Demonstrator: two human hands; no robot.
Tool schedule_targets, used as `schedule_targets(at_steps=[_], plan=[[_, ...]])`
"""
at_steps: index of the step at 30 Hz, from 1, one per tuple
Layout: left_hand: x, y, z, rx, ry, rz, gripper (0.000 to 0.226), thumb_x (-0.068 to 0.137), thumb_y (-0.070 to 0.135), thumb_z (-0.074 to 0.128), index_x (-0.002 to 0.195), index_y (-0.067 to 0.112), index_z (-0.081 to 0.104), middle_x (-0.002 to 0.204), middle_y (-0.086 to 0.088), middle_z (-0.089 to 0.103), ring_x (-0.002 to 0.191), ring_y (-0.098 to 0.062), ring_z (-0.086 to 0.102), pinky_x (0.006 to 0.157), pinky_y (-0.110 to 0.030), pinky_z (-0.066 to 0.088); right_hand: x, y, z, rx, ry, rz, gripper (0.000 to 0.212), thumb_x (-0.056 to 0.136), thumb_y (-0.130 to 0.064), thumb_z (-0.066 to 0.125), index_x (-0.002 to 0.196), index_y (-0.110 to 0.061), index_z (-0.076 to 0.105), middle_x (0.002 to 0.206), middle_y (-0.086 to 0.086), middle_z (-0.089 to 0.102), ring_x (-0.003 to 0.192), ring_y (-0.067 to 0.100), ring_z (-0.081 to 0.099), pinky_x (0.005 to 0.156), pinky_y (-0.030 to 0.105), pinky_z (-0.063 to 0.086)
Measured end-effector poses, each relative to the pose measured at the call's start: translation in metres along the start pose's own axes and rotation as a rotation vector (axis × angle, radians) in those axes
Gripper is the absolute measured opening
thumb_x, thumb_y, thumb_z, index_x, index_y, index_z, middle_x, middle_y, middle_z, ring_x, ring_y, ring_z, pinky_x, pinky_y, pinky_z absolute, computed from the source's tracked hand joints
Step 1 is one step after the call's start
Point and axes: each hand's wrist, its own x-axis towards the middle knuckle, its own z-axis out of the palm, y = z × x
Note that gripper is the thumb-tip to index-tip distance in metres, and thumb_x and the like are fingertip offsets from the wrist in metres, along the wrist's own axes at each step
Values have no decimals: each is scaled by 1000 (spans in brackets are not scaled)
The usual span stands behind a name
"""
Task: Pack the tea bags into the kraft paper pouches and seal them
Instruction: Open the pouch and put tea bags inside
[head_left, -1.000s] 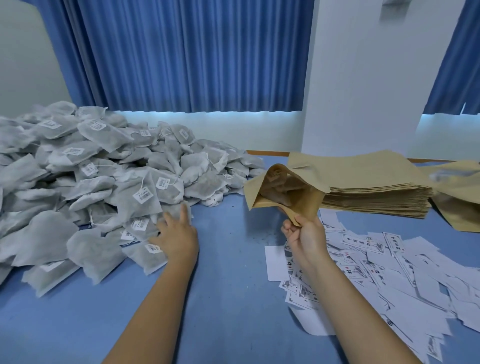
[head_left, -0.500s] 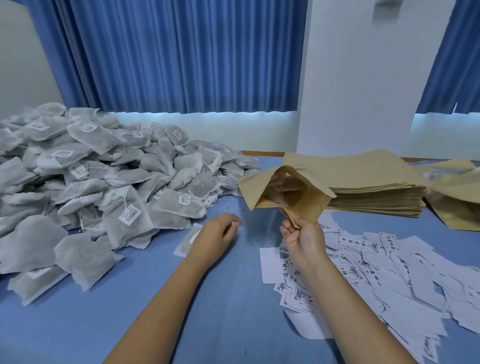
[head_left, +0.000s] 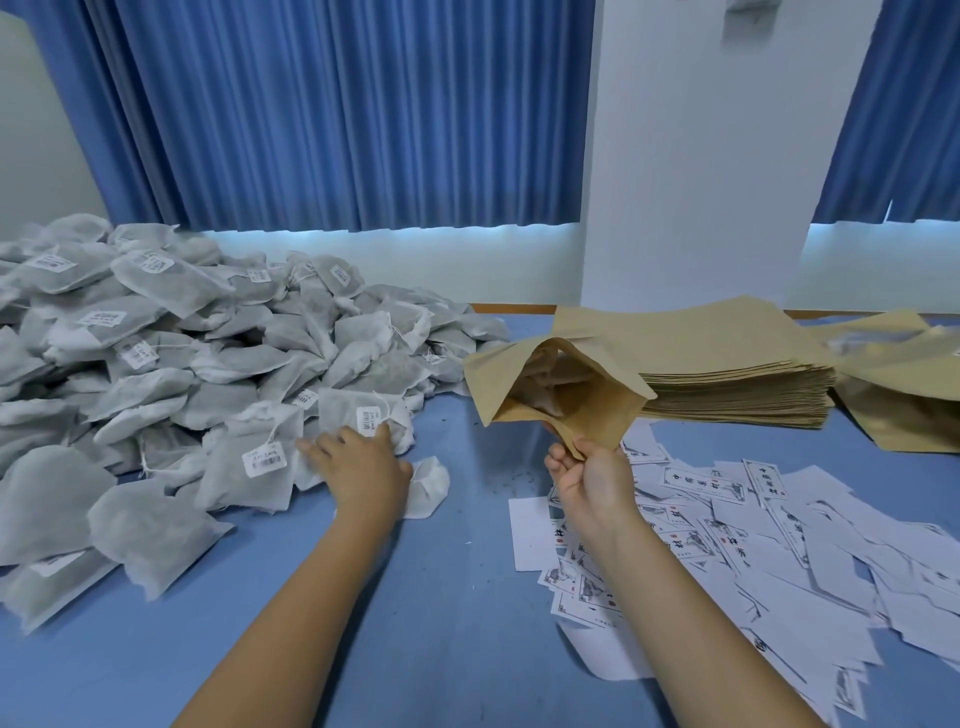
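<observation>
A big pile of grey-white tea bags (head_left: 182, 374) with paper tags covers the left of the blue table (head_left: 457, 613). My left hand (head_left: 363, 467) reaches to the pile's near edge, fingers spread and resting on a tagged tea bag (head_left: 353, 408). One loose tea bag (head_left: 434, 483) lies just right of that hand, partly under it. My right hand (head_left: 592, 483) pinches the lower corner of an open kraft pouch (head_left: 602, 410), held above the table with its mouth facing left. Brown shapes show inside the pouch.
A tall stack of flat kraft pouches (head_left: 727, 384) sits behind the held pouch. More kraft pouches (head_left: 904, 405) lie at the far right. Several white printed labels (head_left: 779, 545) are scattered under and right of my right forearm. Blue curtains and a white wall stand behind.
My left hand left the pile, came toward the pouch with curled fingers, then went back to the pile's edge with fingers spread. My right hand kept the open pouch in place.
</observation>
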Motion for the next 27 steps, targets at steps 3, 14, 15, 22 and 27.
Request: schedule_targets(at_steps=[3, 14, 15, 22, 27], plan=[[8, 0, -1, -3, 117, -10, 64, 81, 58, 54, 134, 28, 33, 134, -20, 42, 130, -44, 28, 110, -61, 16, 0, -1, 0, 6, 11, 11, 23, 99, 5, 31, 113, -2, 48, 76, 12, 56, 51, 16, 45, 42, 19, 45], [7, 1, 0, -153, 486, 524, 49, 53, 18, 84, 96, 7, 64, 90, -8, 60, 90, -31, 58, 92, -50, 37, -1, -2, -1, -1, 13, 22, 26, 99, 4, 32, 118, -3, 48, 73, 12, 56, 50, 16, 45, 46, 22, 45], [1, 2, -2, -157, 576, 590, 46, 49, 16, 82, 91, 8, 64, 86, -7, 59, 85, -31, 59, 90, -49, 38, -1, -3, -2, 4, 13, 23, 27, 99, 4, 32, 119, -2, 48, 74, 12, 56, 50, 16, 45, 46, 22, 45], [-14, -4, -15, -94, -287, 312, 69, 76, 73, 42, 129, 30, 38, 131, -5, 40, 121, -36, 37, 90, -45, 43, -1, -3, 0, 13, 31, 30, 24, 99, 4, 32, 116, -2, 48, 76, 12, 55, 53, 16, 44, 41, 19, 44], [-11, 0, -26, -246, -339, 340, 50, 85, 55, 53, 126, 27, 43, 119, -5, 47, 117, -37, 36, 91, -43, 44, -1, -4, -1, 2, 11, 28, 22, 99, 3, 33, 111, -3, 49, 79, 13, 57, 49, 15, 43, 41, 19, 43]])
